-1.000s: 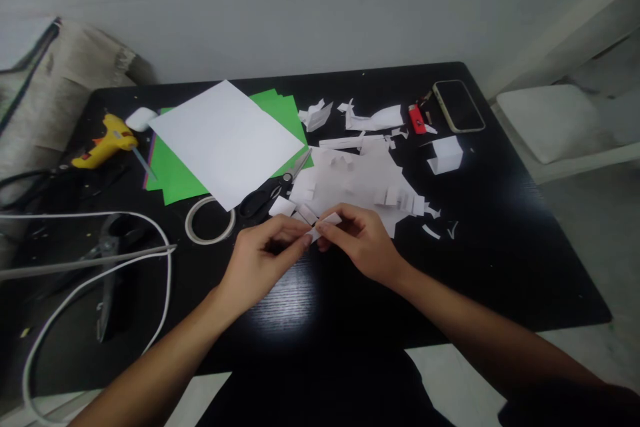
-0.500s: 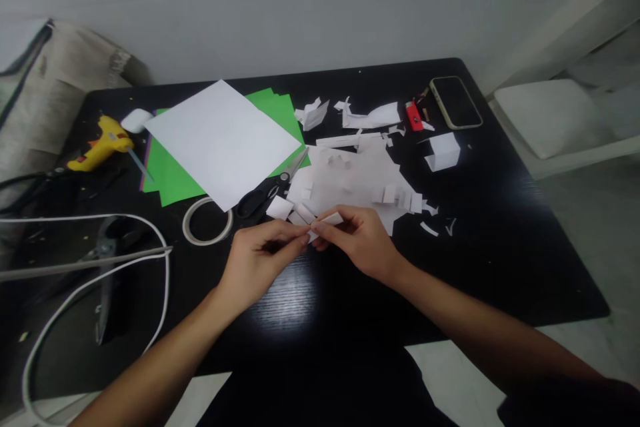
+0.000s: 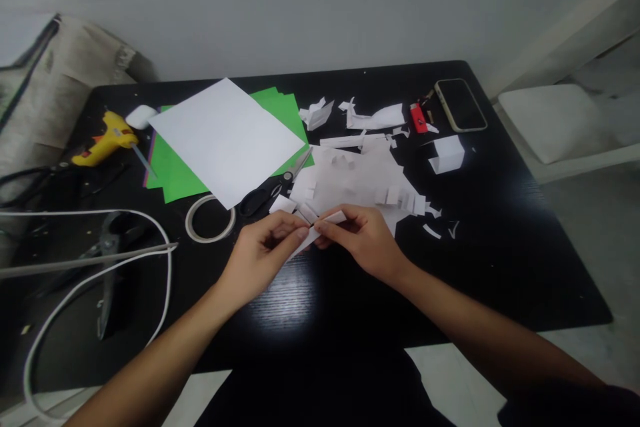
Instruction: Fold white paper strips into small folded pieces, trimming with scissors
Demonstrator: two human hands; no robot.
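Over the front middle of the table, my left hand (image 3: 263, 253) pinches a narrow white paper strip (image 3: 306, 240) between thumb and fingers. My right hand (image 3: 363, 240) grips the strip's other end, which pokes out above its thumb. The strip looks bent or folded between the fingertips; part of it is hidden by them. Just beyond the hands lies a white paper piece (image 3: 345, 180) with cut tabs and small scraps on it. Black-handled scissors (image 3: 257, 200) rest to its left, near a roll of tape (image 3: 188, 223).
White sheet (image 3: 227, 140) on green paper (image 3: 175, 180) at back left. Yellow glue gun (image 3: 107, 140), white cable (image 3: 167, 280) and a dark tool (image 3: 107, 273) lie left. Folded white paper (image 3: 449, 153), red lighter (image 3: 418, 119) and phone (image 3: 461, 105) lie right.
The fingertips have moved slightly apart, and more of the white strip shows below my left thumb. The whole view has shifted a little; the other things stay in place.
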